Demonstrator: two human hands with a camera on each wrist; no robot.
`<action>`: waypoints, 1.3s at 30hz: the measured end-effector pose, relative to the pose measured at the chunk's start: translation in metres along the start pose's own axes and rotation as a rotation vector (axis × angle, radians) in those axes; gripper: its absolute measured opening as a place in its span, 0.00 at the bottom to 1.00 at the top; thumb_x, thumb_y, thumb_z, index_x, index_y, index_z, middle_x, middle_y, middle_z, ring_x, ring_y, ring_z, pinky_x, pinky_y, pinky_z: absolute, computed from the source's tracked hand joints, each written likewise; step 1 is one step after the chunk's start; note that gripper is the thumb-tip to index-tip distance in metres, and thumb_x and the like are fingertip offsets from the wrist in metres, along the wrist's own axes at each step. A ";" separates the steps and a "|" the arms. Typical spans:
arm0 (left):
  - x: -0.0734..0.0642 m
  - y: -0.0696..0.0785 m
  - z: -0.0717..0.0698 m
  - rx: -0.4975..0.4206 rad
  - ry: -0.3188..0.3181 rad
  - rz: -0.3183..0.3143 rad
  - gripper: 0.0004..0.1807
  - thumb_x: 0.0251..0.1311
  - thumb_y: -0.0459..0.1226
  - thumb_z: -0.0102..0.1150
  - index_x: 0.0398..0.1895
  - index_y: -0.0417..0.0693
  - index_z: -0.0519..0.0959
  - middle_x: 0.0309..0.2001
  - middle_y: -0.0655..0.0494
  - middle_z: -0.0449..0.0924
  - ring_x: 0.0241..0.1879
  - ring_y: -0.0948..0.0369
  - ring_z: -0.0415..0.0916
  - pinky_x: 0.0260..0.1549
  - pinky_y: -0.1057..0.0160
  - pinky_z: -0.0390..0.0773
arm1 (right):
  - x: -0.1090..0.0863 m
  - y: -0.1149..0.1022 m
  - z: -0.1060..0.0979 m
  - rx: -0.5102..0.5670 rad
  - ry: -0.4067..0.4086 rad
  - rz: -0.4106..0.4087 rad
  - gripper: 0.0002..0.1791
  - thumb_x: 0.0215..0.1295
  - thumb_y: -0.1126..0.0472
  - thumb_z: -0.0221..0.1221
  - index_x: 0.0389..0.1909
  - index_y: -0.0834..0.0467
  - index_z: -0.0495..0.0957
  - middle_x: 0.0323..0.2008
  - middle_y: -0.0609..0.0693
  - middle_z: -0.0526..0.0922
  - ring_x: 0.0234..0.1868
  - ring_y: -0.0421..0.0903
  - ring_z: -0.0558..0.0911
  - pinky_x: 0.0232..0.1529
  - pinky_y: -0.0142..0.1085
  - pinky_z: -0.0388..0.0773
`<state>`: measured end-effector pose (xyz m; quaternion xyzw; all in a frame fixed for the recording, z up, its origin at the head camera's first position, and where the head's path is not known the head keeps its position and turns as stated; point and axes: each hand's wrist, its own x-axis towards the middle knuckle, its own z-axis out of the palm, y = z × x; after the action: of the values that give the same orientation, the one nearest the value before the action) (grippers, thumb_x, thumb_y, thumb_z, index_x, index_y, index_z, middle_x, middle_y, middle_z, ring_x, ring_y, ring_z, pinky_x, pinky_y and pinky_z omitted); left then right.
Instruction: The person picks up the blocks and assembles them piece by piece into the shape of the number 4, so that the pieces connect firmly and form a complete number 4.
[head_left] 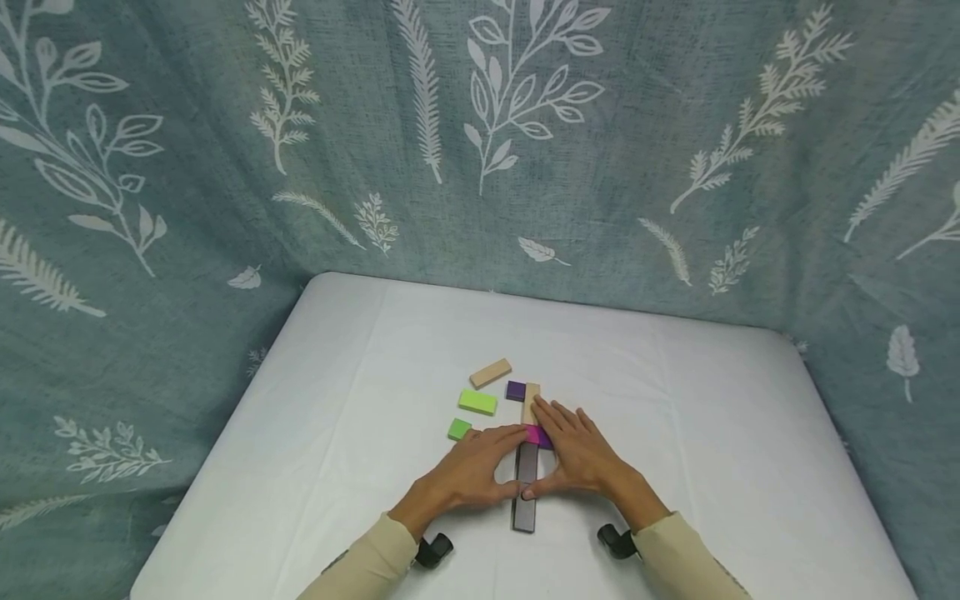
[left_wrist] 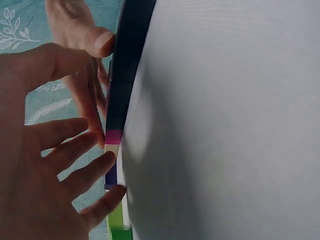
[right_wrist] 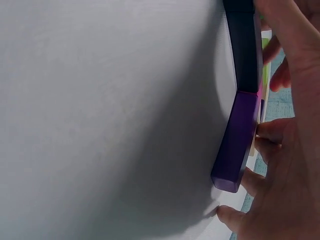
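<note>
Two dark grey blocks lie end to end on the white table, the farther one [head_left: 527, 461] and the nearer one [head_left: 524, 517]. A magenta block [head_left: 532, 433] sits at their far end, with a purple block [right_wrist: 237, 137] to its right and a light wooden block [head_left: 530, 404] beyond. From the left, my left hand [head_left: 474, 468] reaches in with extended fingers near the magenta block, its thumb at the grey blocks' joint. My right hand [head_left: 581, 450] spreads along the other side. Its fingertips are by the wooden and purple blocks, and its thumb touches the grey blocks.
Left of the row lie a lime block [head_left: 477, 402], a smaller green block [head_left: 459, 429] and a wooden block [head_left: 491, 373]. A small dark purple block [head_left: 515, 390] is beside the row's far end. A patterned blue-green curtain [head_left: 450, 233] hangs behind the table [head_left: 712, 400].
</note>
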<state>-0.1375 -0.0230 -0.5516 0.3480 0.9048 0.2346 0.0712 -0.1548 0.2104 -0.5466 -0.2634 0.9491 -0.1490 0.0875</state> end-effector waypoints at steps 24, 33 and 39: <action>-0.020 -0.037 -0.028 0.034 0.101 -0.139 0.32 0.59 0.45 0.71 0.67 0.49 0.76 0.66 0.52 0.74 0.65 0.52 0.70 0.63 0.49 0.70 | 0.000 0.000 0.001 -0.004 -0.017 0.015 0.79 0.33 0.15 0.65 0.81 0.58 0.49 0.80 0.53 0.50 0.78 0.58 0.53 0.73 0.62 0.47; -0.019 -0.041 -0.022 0.042 0.096 -0.168 0.32 0.57 0.44 0.74 0.66 0.49 0.77 0.65 0.52 0.75 0.63 0.53 0.71 0.62 0.50 0.71 | 0.000 0.000 0.001 -0.013 -0.037 0.025 0.79 0.33 0.14 0.64 0.81 0.57 0.48 0.81 0.52 0.49 0.79 0.57 0.52 0.73 0.61 0.47; -0.019 -0.044 -0.021 0.038 0.090 -0.179 0.32 0.58 0.43 0.73 0.66 0.48 0.77 0.65 0.52 0.74 0.63 0.53 0.71 0.62 0.51 0.72 | -0.001 0.001 0.001 -0.009 -0.040 0.035 0.79 0.33 0.14 0.64 0.82 0.56 0.47 0.81 0.50 0.47 0.79 0.56 0.51 0.74 0.60 0.45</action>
<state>-0.1561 -0.0721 -0.5547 0.2564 0.9389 0.2253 0.0444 -0.1545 0.2117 -0.5479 -0.2500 0.9523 -0.1379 0.1079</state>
